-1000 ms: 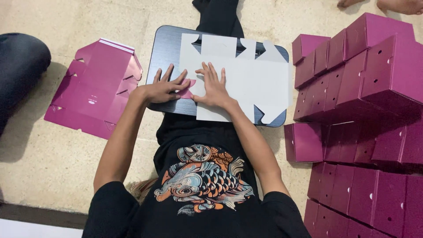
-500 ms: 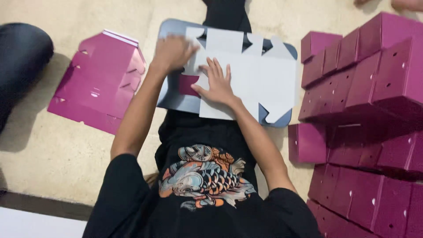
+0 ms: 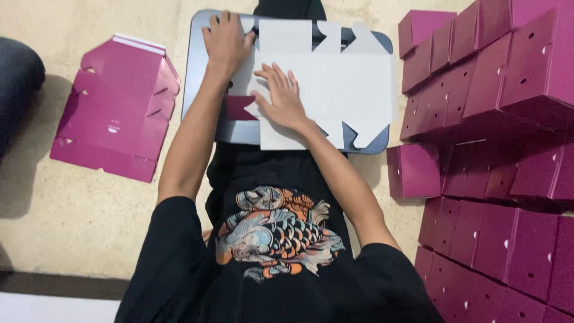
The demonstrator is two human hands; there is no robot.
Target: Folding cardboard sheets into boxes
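Dozens of glossy magenta cardboard boxes (image 3: 496, 119), already folded into cubes with small punched holes in their faces, are stacked in rows along the right edge of the pale, grainy concrete floor (image 3: 89, 227). A pile of flat magenta die-cut cardboard blanks (image 3: 113, 107) is spread on the floor at the left, well apart from the boxes, with notched flaps and crease lines showing. A smooth dark grey rectangular lap tray with rounded corners (image 3: 197, 72) is laid across the black-clad legs of the seated person. On the tray a flat die-cut cardboard blank, white matte side up (image 3: 341, 90), is spread, with its pointed tabs overhanging the far and near edges; one small flap (image 3: 239, 107) is turned over near the tray's left side, so that its magenta face is shown. The left hand (image 3: 226, 42) is curled over the blank's far left corner, gripping the edge there. The right hand (image 3: 281, 96) is pressed flat on the blank, fingers spread, clasping nothing, just beside the turned flap.
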